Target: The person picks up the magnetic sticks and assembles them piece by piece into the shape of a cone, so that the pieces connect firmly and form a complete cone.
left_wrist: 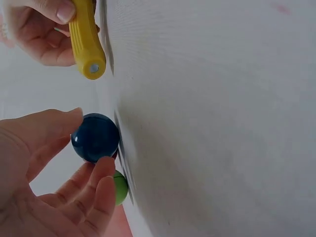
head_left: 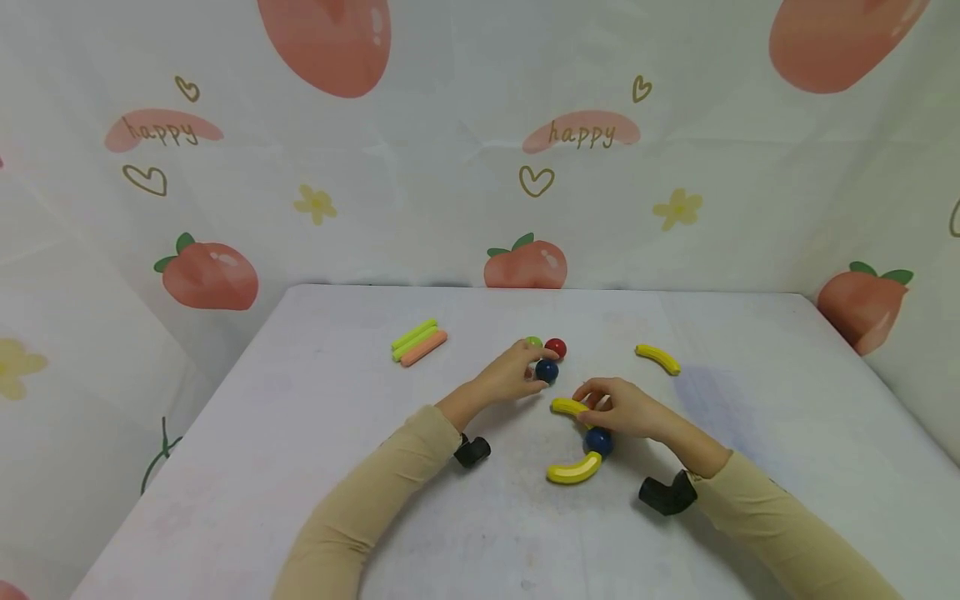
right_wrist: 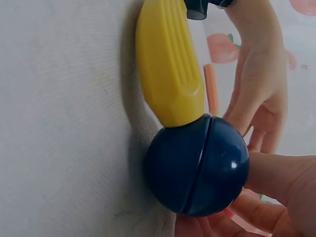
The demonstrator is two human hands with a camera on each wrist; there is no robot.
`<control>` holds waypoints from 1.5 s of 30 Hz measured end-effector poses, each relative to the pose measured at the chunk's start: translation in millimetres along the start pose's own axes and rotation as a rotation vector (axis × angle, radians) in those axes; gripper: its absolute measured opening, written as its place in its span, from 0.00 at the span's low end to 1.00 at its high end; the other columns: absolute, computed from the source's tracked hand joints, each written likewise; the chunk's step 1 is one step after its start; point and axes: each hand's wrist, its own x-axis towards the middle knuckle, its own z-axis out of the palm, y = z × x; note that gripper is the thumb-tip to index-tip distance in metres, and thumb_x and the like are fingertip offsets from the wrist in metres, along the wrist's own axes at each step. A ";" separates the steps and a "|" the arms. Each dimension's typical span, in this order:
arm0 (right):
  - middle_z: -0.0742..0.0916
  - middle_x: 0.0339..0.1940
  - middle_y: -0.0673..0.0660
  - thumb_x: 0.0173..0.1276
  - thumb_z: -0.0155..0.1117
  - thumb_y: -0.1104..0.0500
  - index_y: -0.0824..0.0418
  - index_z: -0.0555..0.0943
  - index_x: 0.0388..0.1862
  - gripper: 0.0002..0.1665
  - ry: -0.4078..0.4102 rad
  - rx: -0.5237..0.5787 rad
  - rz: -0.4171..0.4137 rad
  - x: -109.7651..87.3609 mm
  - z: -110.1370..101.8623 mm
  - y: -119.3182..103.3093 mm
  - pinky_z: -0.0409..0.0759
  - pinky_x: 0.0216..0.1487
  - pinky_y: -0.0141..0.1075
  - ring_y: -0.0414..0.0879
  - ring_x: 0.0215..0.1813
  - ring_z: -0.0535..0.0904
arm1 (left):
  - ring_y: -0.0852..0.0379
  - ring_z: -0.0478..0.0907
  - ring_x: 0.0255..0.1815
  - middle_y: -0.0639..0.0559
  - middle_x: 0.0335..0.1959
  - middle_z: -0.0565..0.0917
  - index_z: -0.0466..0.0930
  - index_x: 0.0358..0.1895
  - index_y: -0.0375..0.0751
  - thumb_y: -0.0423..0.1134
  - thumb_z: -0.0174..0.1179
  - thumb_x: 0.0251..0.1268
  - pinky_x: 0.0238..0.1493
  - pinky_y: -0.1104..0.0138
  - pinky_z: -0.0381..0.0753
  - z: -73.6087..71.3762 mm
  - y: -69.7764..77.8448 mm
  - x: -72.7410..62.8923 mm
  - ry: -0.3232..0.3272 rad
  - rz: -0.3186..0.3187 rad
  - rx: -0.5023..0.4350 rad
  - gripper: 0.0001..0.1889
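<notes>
My left hand (head_left: 512, 372) curls its thumb and fingers around a dark blue ball (left_wrist: 95, 138) low over the tabletop. Behind that ball are a red ball (head_left: 556, 348) and a green ball (left_wrist: 120, 188), partly hidden by the hand. To the right, my right hand (head_left: 621, 407) pinches a yellow curved rod (left_wrist: 88, 47), which has a small grey metal dot on its end. The rod's other end meets a second blue ball (right_wrist: 197, 165). Another yellow curved rod (head_left: 574, 470) touches this ball on its near side.
Two yellow-green sticks (head_left: 414, 333) and an orange stick (head_left: 424, 348) lie side by side at the back left. A third yellow curved rod (head_left: 658, 359) lies at the back right. A printed cloth (head_left: 435, 167) hangs behind the white table (head_left: 300, 375).
</notes>
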 end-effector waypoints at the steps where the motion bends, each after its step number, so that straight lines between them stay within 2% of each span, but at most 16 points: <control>1: 0.83 0.38 0.59 0.63 0.62 0.58 0.65 0.76 0.48 0.17 0.000 -0.002 -0.007 0.0 -0.1 0.1 0.80 0.37 0.34 0.43 0.35 0.77 | 0.57 0.73 0.39 0.40 0.55 0.71 0.72 0.60 0.48 0.37 0.62 0.61 0.41 0.72 0.75 0.1 -0.3 0.3 -0.003 0.003 0.011 0.23; 4: 0.83 0.38 0.59 0.63 0.62 0.58 0.66 0.76 0.48 0.17 -0.001 -0.004 -0.021 0.0 -0.3 0.5 0.80 0.37 0.34 0.43 0.34 0.78 | 0.57 0.74 0.37 0.41 0.56 0.71 0.73 0.58 0.47 0.37 0.63 0.59 0.40 0.72 0.75 -0.6 -0.6 -0.4 -0.011 0.001 0.023 0.22; 8: 0.82 0.37 0.59 0.64 0.62 0.59 0.66 0.76 0.48 0.17 -0.005 0.004 -0.022 0.2 -0.4 0.3 0.79 0.36 0.33 0.43 0.34 0.78 | 0.55 0.76 0.41 0.43 0.56 0.73 0.73 0.56 0.47 0.38 0.64 0.58 0.43 0.69 0.77 -2.1 -0.7 -2.2 -0.011 -0.022 0.042 0.21; 13: 0.83 0.38 0.58 0.64 0.62 0.58 0.65 0.77 0.48 0.16 -0.009 0.001 -0.003 1.6 0.0 0.9 0.80 0.38 0.35 0.43 0.35 0.78 | 0.55 0.76 0.42 0.45 0.47 0.79 0.75 0.54 0.47 0.40 0.65 0.57 0.42 0.69 0.75 -3.9 -1.4 -4.3 -0.032 -0.035 0.090 0.20; 18: 0.83 0.39 0.58 0.63 0.62 0.58 0.65 0.76 0.49 0.17 -0.008 0.006 0.004 1.7 0.3 2.0 0.82 0.40 0.36 0.44 0.36 0.78 | 0.58 0.75 0.36 0.46 0.43 0.81 0.75 0.52 0.48 0.43 0.66 0.56 0.38 0.70 0.73 -5.2 -5.3 -10.2 -0.073 -0.083 0.026 0.20; 22: 0.82 0.39 0.58 0.63 0.62 0.58 0.64 0.76 0.49 0.17 0.004 0.006 0.012 1.1 0.4 2.2 0.82 0.40 0.36 0.44 0.35 0.77 | 0.58 0.74 0.34 0.47 0.40 0.81 0.75 0.51 0.49 0.45 0.66 0.56 0.37 0.70 0.72 -6.5 -9.0 -17.8 -0.094 -0.099 -0.022 0.19; 28: 0.82 0.39 0.58 0.63 0.62 0.59 0.64 0.76 0.50 0.17 0.022 0.019 0.003 0.5 -0.4 2.0 0.81 0.40 0.36 0.43 0.35 0.76 | 0.58 0.75 0.34 0.49 0.37 0.81 0.75 0.51 0.49 0.46 0.65 0.56 0.35 0.72 0.72 -7.9 -11.0 -29.8 -0.115 -0.093 -0.084 0.19; 34: 0.82 0.39 0.58 0.63 0.62 0.59 0.64 0.77 0.49 0.16 0.044 0.027 -0.036 1.3 -0.9 1.7 0.81 0.41 0.36 0.44 0.36 0.77 | 0.59 0.75 0.34 0.48 0.37 0.81 0.75 0.51 0.47 0.45 0.65 0.57 0.35 0.73 0.73 -6.3 -8.3 -38.4 -0.139 -0.054 -0.123 0.19; 45: 0.82 0.40 0.59 0.63 0.62 0.60 0.64 0.77 0.49 0.16 0.048 0.027 -0.052 1.2 -0.5 -2.8 0.81 0.43 0.37 0.44 0.37 0.77 | 0.60 0.73 0.32 0.49 0.35 0.80 0.75 0.52 0.45 0.44 0.64 0.57 0.32 0.75 0.71 -3.2 -2.1 -42.1 -0.142 -0.009 -0.136 0.19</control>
